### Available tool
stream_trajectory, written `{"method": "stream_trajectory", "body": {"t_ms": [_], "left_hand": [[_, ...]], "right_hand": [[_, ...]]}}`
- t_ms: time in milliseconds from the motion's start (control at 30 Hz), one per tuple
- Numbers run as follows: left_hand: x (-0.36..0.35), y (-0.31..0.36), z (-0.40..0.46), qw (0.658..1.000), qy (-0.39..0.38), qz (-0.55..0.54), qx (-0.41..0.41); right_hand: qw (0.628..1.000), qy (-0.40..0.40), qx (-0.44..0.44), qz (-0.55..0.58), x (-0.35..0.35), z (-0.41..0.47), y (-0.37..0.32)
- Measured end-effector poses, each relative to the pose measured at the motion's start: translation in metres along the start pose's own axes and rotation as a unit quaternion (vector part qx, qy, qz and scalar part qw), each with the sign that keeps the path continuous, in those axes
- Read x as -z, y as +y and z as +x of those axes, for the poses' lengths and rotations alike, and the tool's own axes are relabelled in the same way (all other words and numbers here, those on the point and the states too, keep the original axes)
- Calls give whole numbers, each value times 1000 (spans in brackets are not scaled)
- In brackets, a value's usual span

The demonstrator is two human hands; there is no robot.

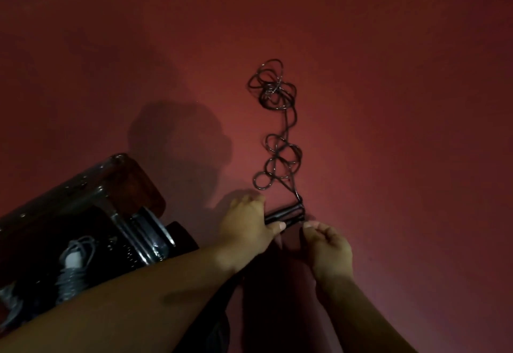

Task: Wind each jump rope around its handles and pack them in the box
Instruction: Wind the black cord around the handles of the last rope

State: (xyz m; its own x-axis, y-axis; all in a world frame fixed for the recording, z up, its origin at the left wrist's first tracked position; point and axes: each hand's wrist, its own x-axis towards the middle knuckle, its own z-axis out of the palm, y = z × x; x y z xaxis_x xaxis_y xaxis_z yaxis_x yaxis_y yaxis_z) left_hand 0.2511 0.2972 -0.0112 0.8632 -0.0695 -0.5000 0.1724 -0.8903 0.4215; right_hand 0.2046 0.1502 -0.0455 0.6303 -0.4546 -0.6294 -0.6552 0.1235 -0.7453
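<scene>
A black jump rope (277,141) lies in loose tangled loops on the red floor, running away from me. Its two black handles (286,215) lie side by side near me. My left hand (249,222) grips the handles at their left end. My right hand (327,244) pinches the rope just below the handles' right end. At the lower left stands a dark box (83,213) with a wound grey-and-white jump rope (73,266) inside it.
The box has a brown wooden-looking flap (136,183) and shiny metal edges. Bare red floor (388,102) spreads all around the rope. The light is dim and my shadow falls on the floor left of the rope.
</scene>
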Motion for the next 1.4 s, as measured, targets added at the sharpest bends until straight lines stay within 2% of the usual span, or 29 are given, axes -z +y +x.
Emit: {"method": "stream_trajectory", "body": {"t_ms": [100, 200, 267, 367, 433, 500, 633, 800, 900, 1000, 1100, 1267, 1333, 1400], "left_hand": [[-19, -1, 5, 995, 17, 96, -22], [-32, -5, 6, 991, 20, 124, -52], [-33, -4, 7, 995, 11, 89, -46], [-24, 6, 1, 997, -50, -41, -48], [-14, 17, -8, 979, -112, -159, -60], [3, 28, -21, 959, -172, -215, -63], [60, 83, -48, 953, -188, -164, -169], [132, 177, -118, 927, -216, -111, -284], [164, 229, -165, 920, -212, -90, -318], [188, 273, -218, 914, -195, -119, -336], [197, 306, -261, 916, -144, -169, -334], [181, 310, -286, 920, -54, -274, -276], [180, 307, -288, 896, -49, -366, -248], [190, 312, -289, 833, -70, -502, -222]], "right_hand": [[1000, 21, -16, -12, 10, 10, 11], [1000, 26, -8, -15, 16, 9, 13], [1000, 26, -2, -7, 18, 6, 9], [1000, 13, 21, -1, 26, -6, -1], [998, 0, 55, -16, 36, -21, -15], [996, -7, 84, -31, 47, -39, -39], [981, 1, 181, -63, 102, -76, -108], [957, 6, 274, -96, 189, -134, -182], [958, 18, 277, -72, 237, -173, -217], [957, 42, 288, -22, 279, -219, -240], [958, 8, 275, 85, 307, -260, -244], [963, -40, 257, 70, 320, -287, -238], [963, -50, 257, 63, 319, -291, -240], [958, -37, 262, 109, 314, -294, -248]]}}
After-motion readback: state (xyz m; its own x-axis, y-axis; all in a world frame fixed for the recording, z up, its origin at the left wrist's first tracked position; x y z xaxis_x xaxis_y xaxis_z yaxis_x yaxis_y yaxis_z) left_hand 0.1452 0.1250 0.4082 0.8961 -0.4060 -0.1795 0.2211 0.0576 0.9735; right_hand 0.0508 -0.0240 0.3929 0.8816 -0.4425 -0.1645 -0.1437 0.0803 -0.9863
